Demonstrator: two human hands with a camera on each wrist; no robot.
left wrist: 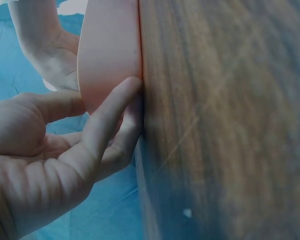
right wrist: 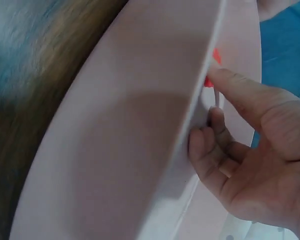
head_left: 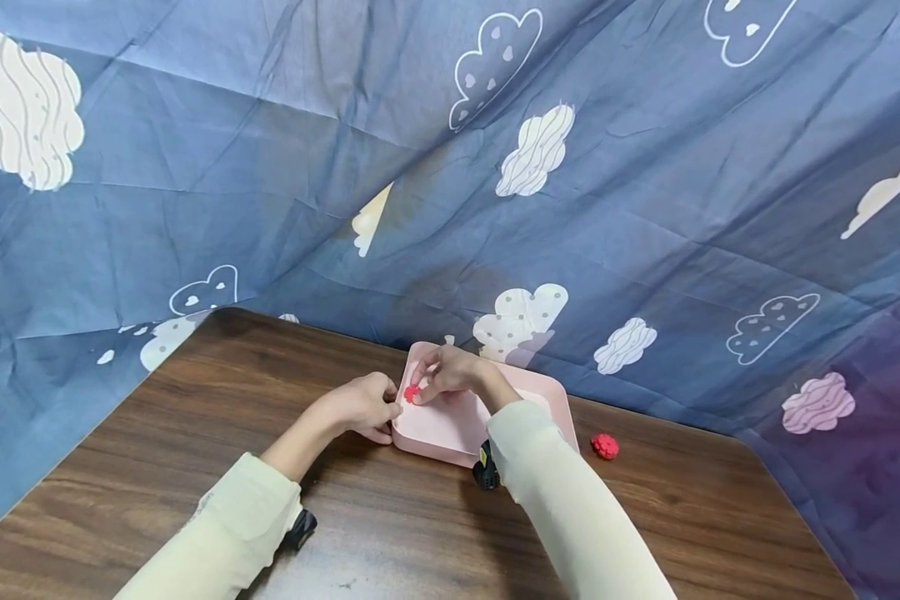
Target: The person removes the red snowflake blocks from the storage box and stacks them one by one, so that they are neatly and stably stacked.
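Observation:
A pink shallow tray (head_left: 450, 427) sits on the wooden table. My left hand (head_left: 365, 406) grips its left end; in the left wrist view the thumb lies at the rim and fingertips rest against the outer wall (left wrist: 110, 50). Over the tray's inside, my right hand (head_left: 452, 372) pinches a small red flower-shaped piece (head_left: 412, 393) near the left wall. The right wrist view shows only a bit of this red piece (right wrist: 217, 56), the tray's wall hiding the rest.
Another red flower-shaped piece (head_left: 604, 446) lies on the table (head_left: 690, 492) to the right of the tray. Behind the table hangs a blue cloth (head_left: 420, 250) with cloud prints, close to the tray's far side.

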